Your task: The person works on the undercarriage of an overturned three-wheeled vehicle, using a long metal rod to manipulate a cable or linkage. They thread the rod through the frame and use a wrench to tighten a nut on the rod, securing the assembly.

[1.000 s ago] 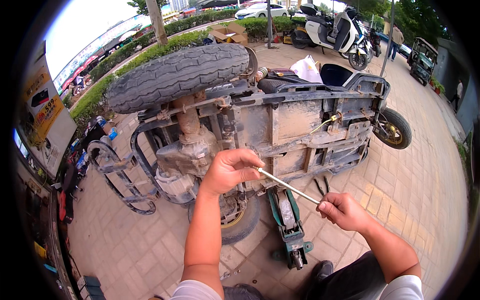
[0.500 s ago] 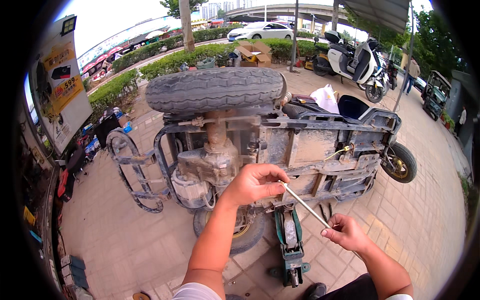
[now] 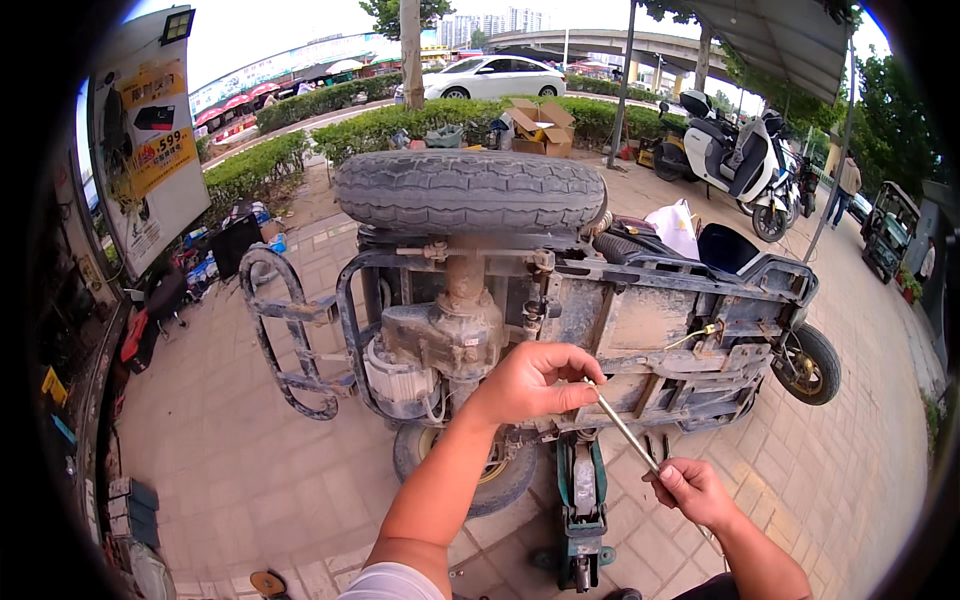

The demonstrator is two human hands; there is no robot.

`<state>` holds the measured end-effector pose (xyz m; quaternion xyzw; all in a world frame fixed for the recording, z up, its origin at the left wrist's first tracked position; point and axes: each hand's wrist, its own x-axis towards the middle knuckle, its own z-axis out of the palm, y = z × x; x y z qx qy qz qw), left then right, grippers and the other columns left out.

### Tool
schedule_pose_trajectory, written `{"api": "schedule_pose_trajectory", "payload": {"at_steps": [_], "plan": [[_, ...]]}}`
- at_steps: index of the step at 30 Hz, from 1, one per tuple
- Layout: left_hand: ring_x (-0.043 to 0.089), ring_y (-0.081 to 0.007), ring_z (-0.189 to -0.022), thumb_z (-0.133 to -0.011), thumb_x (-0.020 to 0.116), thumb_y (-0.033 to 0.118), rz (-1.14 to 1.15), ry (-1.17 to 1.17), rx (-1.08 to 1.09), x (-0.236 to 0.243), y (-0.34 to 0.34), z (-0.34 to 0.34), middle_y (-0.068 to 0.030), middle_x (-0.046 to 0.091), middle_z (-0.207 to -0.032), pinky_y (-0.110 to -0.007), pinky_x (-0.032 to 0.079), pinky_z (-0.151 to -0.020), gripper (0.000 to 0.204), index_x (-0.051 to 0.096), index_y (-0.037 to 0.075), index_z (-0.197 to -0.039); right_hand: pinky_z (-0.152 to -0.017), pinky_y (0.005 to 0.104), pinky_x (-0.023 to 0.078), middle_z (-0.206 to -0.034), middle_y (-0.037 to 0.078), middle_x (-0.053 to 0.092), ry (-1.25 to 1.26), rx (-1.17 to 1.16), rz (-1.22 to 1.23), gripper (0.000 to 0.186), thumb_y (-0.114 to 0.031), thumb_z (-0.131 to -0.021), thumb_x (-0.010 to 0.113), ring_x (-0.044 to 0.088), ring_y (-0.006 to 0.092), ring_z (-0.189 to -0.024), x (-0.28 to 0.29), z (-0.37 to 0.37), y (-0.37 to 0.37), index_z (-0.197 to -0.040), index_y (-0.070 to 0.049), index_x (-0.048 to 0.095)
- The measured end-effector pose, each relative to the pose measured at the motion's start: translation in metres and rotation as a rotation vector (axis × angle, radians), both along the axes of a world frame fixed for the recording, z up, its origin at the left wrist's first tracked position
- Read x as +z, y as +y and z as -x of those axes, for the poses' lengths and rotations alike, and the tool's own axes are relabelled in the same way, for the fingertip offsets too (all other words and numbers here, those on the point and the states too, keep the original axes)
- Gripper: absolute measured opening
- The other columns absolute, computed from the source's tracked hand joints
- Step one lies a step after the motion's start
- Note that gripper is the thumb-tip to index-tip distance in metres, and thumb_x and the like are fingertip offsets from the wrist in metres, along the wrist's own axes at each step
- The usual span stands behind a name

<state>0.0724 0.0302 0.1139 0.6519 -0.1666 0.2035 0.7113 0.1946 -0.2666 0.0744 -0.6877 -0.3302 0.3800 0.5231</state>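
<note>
My left hand [image 3: 540,383] pinches the upper end of a thin, pale metal rod [image 3: 625,432] between thumb and fingers. Further down the same rod, my right hand [image 3: 692,490] is closed round it; a thin length shows below that hand. The rod slants down to the right, in front of a muddy three-wheeled vehicle [image 3: 630,318] lying on its side with its underside toward me. My left hand is in front of its lower frame, near the axle housing [image 3: 445,330]. I cannot tell whether the rod touches the frame.
A green floor jack [image 3: 582,520] stands under the frame's near edge. Dark-handled tools [image 3: 657,448] lie beside it. One rear wheel [image 3: 470,190] is up, another [image 3: 490,480] is low by the paving. A bent tubular bumper [image 3: 290,340] juts left. Parked scooters [image 3: 735,160] stand behind.
My view has turned a little left, so the vehicle sits further right. My right hand is slightly closer to my left along the rod. The white car has moved left.
</note>
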Motion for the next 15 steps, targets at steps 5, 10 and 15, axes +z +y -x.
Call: {"api": "schedule_pose_trajectory", "payload": {"at_steps": [5,10,15], "plan": [[0.062,-0.0106,-0.089,-0.085,0.071,0.0,0.026,0.1,-0.003,0.0,0.002,-0.001,-0.0052,0.068,-0.095,-0.025,0.05,-0.079,0.018,0.067,-0.002,-0.103,-0.052,0.0241,0.041,-0.068,0.0,0.053,-0.118,-0.023,-0.01,0.03,-0.027,-0.096,0.065,0.05,0.0076,-0.059,-0.004,-0.002,-0.002,-0.089,0.002,0.057],[0.06,-0.0093,-0.088,-0.085,0.074,0.007,-0.002,0.01,-0.016,0.001,-0.001,-0.004,-0.0027,0.067,-0.092,-0.026,0.05,-0.08,0.021,0.066,-0.001,-0.103,-0.052,0.0244,0.042,-0.069,0.004,0.057,-0.041,0.03,-0.014,0.03,-0.027,-0.095,0.066,0.051,0.0091,-0.058,-0.009,-0.007,-0.006,-0.092,0.002,0.056],[0.058,-0.0069,-0.081,-0.085,0.073,0.007,-0.04,-0.045,0.042,0.002,-0.002,-0.006,-0.0009,0.065,-0.09,-0.024,0.048,-0.074,0.019,0.066,-0.001,-0.101,-0.042,0.0258,0.037,-0.061,0.004,0.053,-0.071,-0.006,-0.03,0.038,-0.033,-0.091,0.069,0.05,0.0112,-0.051,-0.015,-0.01,-0.005,-0.082,-0.001,0.052]]}}
